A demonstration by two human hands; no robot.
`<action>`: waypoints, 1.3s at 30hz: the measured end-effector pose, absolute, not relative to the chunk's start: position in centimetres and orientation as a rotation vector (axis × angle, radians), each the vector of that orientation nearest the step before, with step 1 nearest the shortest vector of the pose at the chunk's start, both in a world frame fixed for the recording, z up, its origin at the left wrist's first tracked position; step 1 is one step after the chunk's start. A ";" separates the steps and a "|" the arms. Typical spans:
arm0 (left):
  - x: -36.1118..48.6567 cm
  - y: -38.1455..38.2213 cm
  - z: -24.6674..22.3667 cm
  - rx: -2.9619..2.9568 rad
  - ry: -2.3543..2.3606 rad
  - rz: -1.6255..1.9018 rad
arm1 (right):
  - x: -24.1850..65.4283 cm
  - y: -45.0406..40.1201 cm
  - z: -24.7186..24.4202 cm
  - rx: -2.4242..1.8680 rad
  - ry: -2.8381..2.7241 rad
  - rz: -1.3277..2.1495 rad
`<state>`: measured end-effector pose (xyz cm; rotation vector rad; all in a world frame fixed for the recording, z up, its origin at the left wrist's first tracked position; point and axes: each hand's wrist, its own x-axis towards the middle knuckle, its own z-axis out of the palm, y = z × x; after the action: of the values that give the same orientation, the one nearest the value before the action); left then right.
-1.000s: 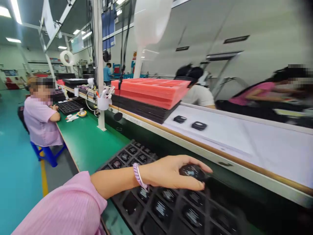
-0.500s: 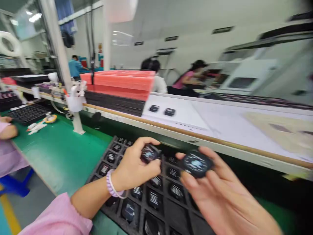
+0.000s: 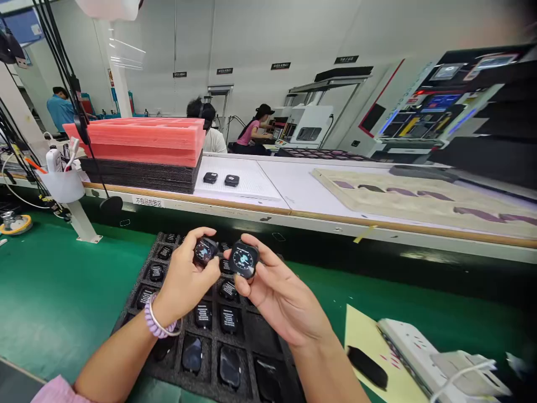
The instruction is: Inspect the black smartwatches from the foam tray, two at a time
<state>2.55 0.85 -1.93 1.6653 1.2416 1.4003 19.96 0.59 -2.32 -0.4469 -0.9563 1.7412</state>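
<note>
My left hand (image 3: 184, 285) pinches a small black smartwatch body (image 3: 205, 251) with a lit dial, between thumb and forefinger. Close on its right, my right hand (image 3: 285, 296) grips a second smartwatch (image 3: 244, 259), also showing a lit dial; no strap shows on either. Both hands hover above a black foam tray (image 3: 262, 334) split into square pockets. Several pockets hold more smartwatches (image 3: 229, 319) showing lines of white text, while those in the front row (image 3: 230, 366) have dark screens. My hands and forearms hide part of the tray.
Behind the tray runs a raised shelf (image 3: 289, 211) carrying red foam trays (image 3: 142, 140) and two small black devices (image 3: 231, 180). A power strip (image 3: 419, 347) and a black object (image 3: 367, 366) lie right. A pen cup (image 3: 62, 184) is left; people sit beyond.
The view has swung to the right, bringing the power strip into sight. Both hands keep their smartwatches, and the two watches are now closer together.
</note>
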 end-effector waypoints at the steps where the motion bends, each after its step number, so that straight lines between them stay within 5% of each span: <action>1: 2.6 0.8 -1.9 1.663 1.245 1.412 | 19.9 0.6 -2.3 -0.448 -0.957 1.739; 39: 2.5 1.0 -1.6 1.482 1.105 1.439 | 19.7 0.7 -2.9 -0.373 -0.979 1.764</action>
<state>2.53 1.05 -1.64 1.4819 1.1049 1.4390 19.67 0.73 -2.90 -0.3729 -0.9795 1.7640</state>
